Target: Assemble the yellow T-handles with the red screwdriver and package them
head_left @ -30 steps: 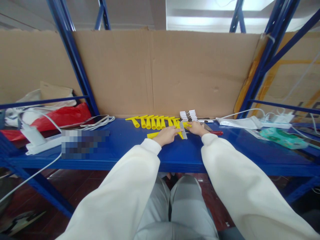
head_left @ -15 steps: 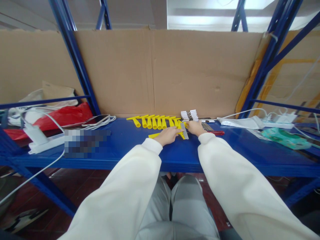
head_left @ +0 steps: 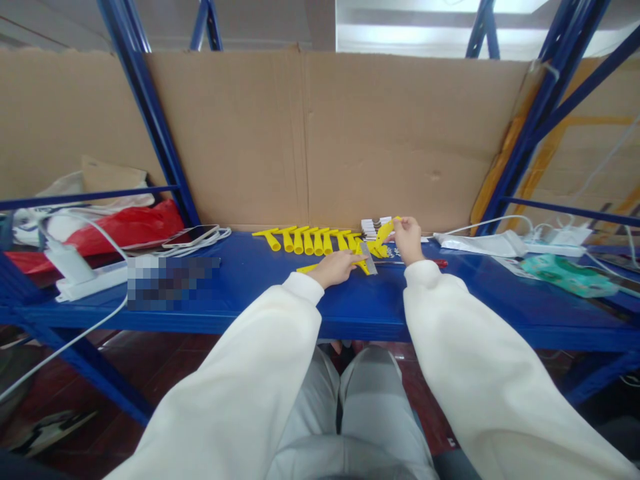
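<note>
My left hand (head_left: pixel 334 268) is closed around a yellow scraper (head_left: pixel 306 269) lying on the blue shelf top. A flat grey metal blade (head_left: pixel 369 260) sits at its head, just beyond my fingertips. To the right and a little higher, my right hand (head_left: pixel 409 239) pinches a small flat yellow plastic piece (head_left: pixel 385 231). More yellow pieces lie beneath that piece, partly hidden. Along the back stands a row of several yellow scraper handles (head_left: pixel 309 245), their round hollow ends facing me. Small white packs (head_left: pixel 369 227) with dark marks are stacked behind the held piece.
A red-handled tool (head_left: pixel 442 263) lies beside my right wrist. Cardboard (head_left: pixel 350 133) walls off the back. On the left are a phone (head_left: pixel 193 235), cables, a power strip (head_left: pixel 95 283) and a red bag (head_left: pixel 135 227); on the right, a white pouch (head_left: pixel 483 244) and green packet (head_left: pixel 570 275).
My right hand has risen from the shelf top and moved slightly right, now with a yellow piece in its fingers. The left hand stays on the scraper.
</note>
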### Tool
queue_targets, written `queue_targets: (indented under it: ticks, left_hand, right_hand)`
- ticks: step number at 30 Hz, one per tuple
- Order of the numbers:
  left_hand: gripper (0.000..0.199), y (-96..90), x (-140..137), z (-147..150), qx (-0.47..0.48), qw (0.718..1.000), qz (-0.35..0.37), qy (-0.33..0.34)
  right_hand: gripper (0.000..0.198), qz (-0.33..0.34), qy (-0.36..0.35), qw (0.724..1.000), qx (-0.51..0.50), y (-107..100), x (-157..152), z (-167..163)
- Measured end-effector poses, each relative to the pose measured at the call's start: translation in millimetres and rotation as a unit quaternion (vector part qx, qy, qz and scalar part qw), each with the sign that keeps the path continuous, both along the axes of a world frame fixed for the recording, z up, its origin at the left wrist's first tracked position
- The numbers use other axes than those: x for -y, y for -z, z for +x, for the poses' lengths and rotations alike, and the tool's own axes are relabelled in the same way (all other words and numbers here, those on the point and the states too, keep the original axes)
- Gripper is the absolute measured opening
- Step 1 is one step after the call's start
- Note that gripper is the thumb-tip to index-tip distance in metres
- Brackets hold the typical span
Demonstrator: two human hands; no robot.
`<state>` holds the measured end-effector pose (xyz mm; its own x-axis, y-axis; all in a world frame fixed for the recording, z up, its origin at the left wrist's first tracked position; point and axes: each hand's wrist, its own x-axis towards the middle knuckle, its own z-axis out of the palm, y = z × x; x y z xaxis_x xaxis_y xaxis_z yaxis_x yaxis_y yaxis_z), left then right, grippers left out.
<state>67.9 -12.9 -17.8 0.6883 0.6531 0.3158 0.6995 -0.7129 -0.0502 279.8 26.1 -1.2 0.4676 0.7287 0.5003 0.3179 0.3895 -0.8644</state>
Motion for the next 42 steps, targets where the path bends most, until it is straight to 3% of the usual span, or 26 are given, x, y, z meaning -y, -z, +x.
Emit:
queue_targets:
  ticks: [4, 11, 16, 18, 25, 31, 36, 42]
  left_hand:
    - [0.047, 0.4, -1.0, -0.8, 0.011, 1.000, 0.000, 0.009]
    - [0.048, 1.3, -2.7, -1.9, 0.019, 1.000, 0.001, 0.013]
    - [0.048, 0.4, -1.8, -1.4, 0.016, 1.000, -0.001, 0.010]
    - [0.048, -0.7, -0.7, -0.9, 0.012, 1.000, -0.005, 0.005]
    - [0.048, -2.0, 0.7, -1.1, 0.013, 1.000, -0.015, 0.010]
    - [0.069, 0.2, -0.7, -1.5, 0.042, 0.999, -0.029, -0.003]
    - [0.083, 0.8, -0.9, -0.2, 0.037, 0.998, -0.033, -0.036]
    - [0.086, -2.5, 3.4, 0.6, 0.037, 0.997, -0.044, -0.047]
  right_hand:
    - [0.014, -0.039, -0.011, 0.995, -0.096, -2.8, 3.2, -1.0]
    - [0.016, -0.149, 0.009, 0.985, -0.086, -1.2, 6.7, 11.3]
    - [0.001, -0.225, -0.084, 0.962, -0.133, -3.4, 12.1, 9.0]
    - [0.007, -0.241, -0.128, 0.952, -0.142, -4.8, 15.5, 5.7]
    - [0.009, -0.223, -0.190, 0.942, -0.166, -9.5, 26.6, -0.5]
    - [0.018, -0.223, -0.200, 0.944, -0.137, -13.2, 33.4, -4.1]
    - [0.025, -0.236, -0.207, 0.948, -0.057, -12.7, 39.7, -13.0]
    - [0.044, -0.240, -0.236, 0.940, 0.047, -9.9, 45.1, -22.8]
